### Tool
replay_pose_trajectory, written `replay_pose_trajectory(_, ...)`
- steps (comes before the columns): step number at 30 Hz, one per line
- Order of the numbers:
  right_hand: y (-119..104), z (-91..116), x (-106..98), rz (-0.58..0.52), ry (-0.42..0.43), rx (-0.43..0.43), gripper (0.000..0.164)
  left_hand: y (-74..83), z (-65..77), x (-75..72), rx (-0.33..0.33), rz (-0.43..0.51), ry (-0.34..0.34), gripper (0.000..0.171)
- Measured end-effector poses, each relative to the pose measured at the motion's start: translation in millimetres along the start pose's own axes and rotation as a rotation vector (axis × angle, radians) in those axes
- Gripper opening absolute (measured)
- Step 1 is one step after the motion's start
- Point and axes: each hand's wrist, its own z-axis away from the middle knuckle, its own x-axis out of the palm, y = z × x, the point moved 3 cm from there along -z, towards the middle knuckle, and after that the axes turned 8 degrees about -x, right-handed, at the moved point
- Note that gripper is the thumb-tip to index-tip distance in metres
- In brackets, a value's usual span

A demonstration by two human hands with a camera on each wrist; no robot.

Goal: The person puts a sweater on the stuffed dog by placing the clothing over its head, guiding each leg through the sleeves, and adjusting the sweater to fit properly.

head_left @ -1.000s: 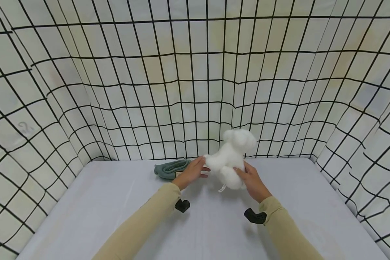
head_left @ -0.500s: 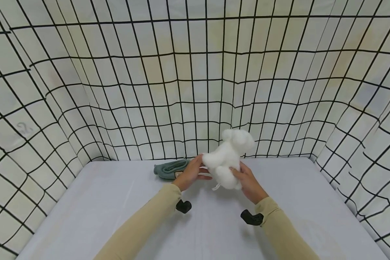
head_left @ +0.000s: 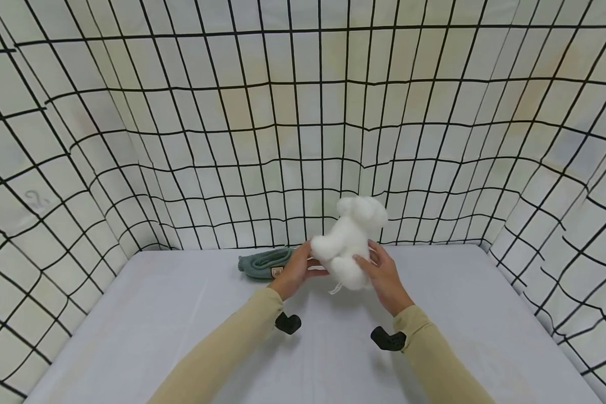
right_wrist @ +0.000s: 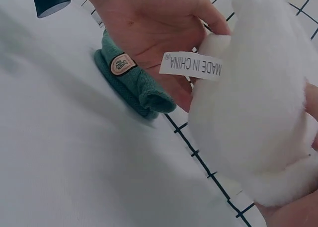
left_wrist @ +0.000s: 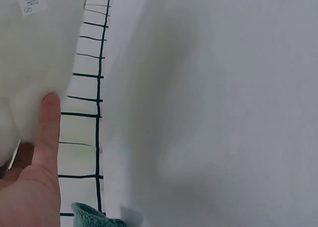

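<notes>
A white plush toy animal (head_left: 350,241) is held above the far part of the table, rounded head up and tilted right. My right hand (head_left: 386,278) grips its body from the right, thumb on the near side. On the left, my left hand (head_left: 295,272) holds a limb of the toy; one finger (left_wrist: 48,122) lies along the white fur in the left wrist view. A tag (right_wrist: 191,65) reading "MADE IN CHINA" hangs from the toy. Behind the left hand lies a folded teal knitted piece (head_left: 262,264) with a small label. Fingers behind the toy are partly hidden.
A white-covered table (head_left: 313,359) lies under the hands. White walls with a black grid (head_left: 323,140) rise at its back and both sides. A black device sits under each wrist, the left device (head_left: 288,323) and the right device (head_left: 388,339).
The toy and my right hand have shifted left, and the toy has risen slightly. My left hand has stayed nearly in place, now closer around the limb. The teal knit has not moved.
</notes>
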Motion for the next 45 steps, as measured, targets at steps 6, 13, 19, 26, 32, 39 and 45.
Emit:
replay_pose_trajectory(6, -3.4, 1.9, -1.7, 0.024, 0.158, -0.092, 0.041, -1.9, 2.3, 5.8, 0.023, 0.015, 0.034, 0.042)
replay_pose_trajectory(13, -5.3, 2.4, -0.6, 0.189, 0.174, -0.182, 0.023, 0.9, 5.2, 4.6, 0.083, 0.016, 0.060, 0.030)
replay_pose_trajectory(19, -5.5, 1.3, -1.4, 0.209, 0.130, -0.119, 0.037, 2.6, 5.1, 4.0, 0.110, -0.048, 0.085, 0.023)
replay_pose_trajectory(26, -6.8, 2.3, 0.3, 0.168, 0.063, -0.023, 0.057, 2.7, 4.4, 2.9, 0.142, -0.116, 0.111, 0.024)
replay_pose_trajectory(32, -7.6, 5.0, 1.9, 0.088, 0.012, 0.018, 0.057, 3.2, 8.2, 3.4, 0.195, -0.218, 0.102, 0.027)
replay_pose_trajectory(39, -6.3, 6.9, 1.2, 0.079, -0.001, 0.056, 0.057, 3.2, 8.6, 3.9, 0.237, -0.367, 0.128, 0.028)
replay_pose_trajectory(45, 1.8, 6.2, 0.7, 0.104, 0.017, 0.061, 0.062, 11.4, 20.1, 9.7, 0.205, -0.371, 0.064, 0.028)
